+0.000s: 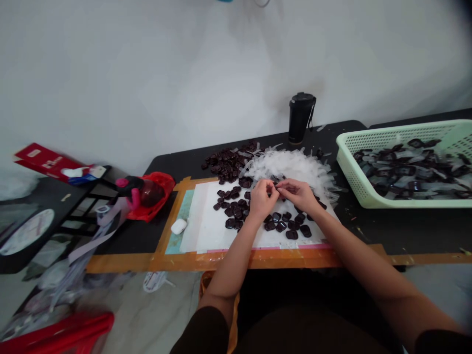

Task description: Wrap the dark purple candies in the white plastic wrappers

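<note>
While you scan left to right: red bag at bench left end, white earbud case on taped mat, loose dark pieces scattered there. Your left hand and right hand meet mid-mat, fingers pinched shut on one small dark piece, mostly hidden between fingertips. Clear film pile just behind, black tumbler further back, green basket of wrapped ones at right. Looks like you're mid-peel; next move probably needs steady pinch, pull film off clean.
</note>
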The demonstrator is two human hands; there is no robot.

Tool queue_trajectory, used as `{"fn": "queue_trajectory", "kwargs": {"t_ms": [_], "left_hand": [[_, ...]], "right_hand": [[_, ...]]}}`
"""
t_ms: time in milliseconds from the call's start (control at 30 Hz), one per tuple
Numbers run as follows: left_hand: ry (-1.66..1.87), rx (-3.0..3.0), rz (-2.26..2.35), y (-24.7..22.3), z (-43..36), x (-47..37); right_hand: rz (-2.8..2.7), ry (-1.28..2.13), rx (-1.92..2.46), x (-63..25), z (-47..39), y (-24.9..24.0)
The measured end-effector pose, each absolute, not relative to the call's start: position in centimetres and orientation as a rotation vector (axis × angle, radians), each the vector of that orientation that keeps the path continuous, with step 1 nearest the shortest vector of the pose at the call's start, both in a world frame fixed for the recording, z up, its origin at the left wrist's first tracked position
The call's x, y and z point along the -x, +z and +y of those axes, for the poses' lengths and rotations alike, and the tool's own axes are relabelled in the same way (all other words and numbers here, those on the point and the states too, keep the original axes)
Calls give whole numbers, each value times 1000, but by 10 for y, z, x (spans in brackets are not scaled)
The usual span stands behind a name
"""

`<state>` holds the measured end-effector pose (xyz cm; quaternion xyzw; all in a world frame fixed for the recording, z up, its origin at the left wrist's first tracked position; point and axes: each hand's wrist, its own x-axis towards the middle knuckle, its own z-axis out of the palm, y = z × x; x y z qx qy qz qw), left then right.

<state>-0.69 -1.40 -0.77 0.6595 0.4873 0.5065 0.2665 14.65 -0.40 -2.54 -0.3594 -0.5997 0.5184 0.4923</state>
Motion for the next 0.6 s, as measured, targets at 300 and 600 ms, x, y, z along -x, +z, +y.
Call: {"fn": "queue_trajectory", "kwargs": {"t_ms": [300,600], "left_hand": [[1222,-951,845,-5,-11,2],[1051,-633,701,-13,-9,0]], "right_hand": [[-1463,1062,891,-153,-2,-18],[-1216,1166,859,-142,-11,-16]]}}
